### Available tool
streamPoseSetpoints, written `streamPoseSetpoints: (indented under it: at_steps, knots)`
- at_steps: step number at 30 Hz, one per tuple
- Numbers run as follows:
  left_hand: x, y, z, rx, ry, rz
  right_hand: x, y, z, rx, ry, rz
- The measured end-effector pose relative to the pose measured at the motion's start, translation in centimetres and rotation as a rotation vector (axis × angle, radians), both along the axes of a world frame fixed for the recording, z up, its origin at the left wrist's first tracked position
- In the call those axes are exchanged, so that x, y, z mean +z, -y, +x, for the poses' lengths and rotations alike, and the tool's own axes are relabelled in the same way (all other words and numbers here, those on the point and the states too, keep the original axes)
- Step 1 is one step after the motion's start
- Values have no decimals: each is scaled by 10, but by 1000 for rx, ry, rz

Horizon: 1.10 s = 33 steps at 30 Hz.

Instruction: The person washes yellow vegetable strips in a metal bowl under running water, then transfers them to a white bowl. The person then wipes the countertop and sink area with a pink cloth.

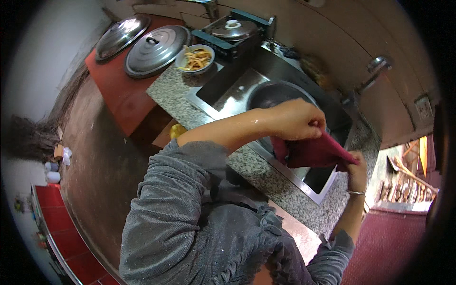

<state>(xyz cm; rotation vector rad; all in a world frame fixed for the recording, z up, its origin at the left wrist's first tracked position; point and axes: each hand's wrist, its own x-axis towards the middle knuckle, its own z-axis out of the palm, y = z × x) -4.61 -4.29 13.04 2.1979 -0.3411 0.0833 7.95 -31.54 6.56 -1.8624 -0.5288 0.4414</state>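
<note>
A dark red cloth (313,153) is stretched between my two hands above the near edge of the steel sink (302,187). My left hand (302,119) is closed on its upper left part, over a round grey basin (278,91) that sits in the sink. The other end of the cloth is pinched in my right hand (357,169), lower and to the right, beside the granite counter; a thin bangle circles that wrist. My left forearm, with wet spots near the wrist, crosses above the counter and hides part of the sink and basin.
A bowl (210,64) of yellowish strips stands on the granite counter (249,160). Behind it is a stove (213,39) bearing a lidded pan (233,30). Two metal lids (156,50) lie on a red surface at the left. A tap (378,65) projects from the wall.
</note>
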Motion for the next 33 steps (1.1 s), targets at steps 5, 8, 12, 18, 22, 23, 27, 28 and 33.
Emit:
streamPoseSetpoints:
  at_steps: [5, 8, 12, 18, 22, 23, 27, 28, 33]
  knots:
    - [-10, -9, -16, -97, -216, 262, 71, -33, -14, 99, 1, 119]
    - [-9, -18, -14, -152, -158, 341, 104, -40, -24, 102, 120, 11]
    - [-10, -21, -10, -19, -19, 402, 104, -25, -21, 125, 166, 26]
    - [30, -18, -10, 56, 130, 272, 110, -20, -28, 84, 51, 85]
    - [44, -17, -7, 105, 61, 345, 108, -21, -16, 273, 10, -200]
    - [34, -16, -5, 108, 46, 325, 95, -19, -14, 266, 75, -249]
    - [29, -22, -5, 123, 96, 109, 100, -26, -15, 233, -25, 12]
    - [39, -21, -5, 109, 91, 35, 113, -26, -19, 201, 2, -25]
    - [49, -22, -3, -3, -76, -123, 103, 0, 8, 368, 386, -392]
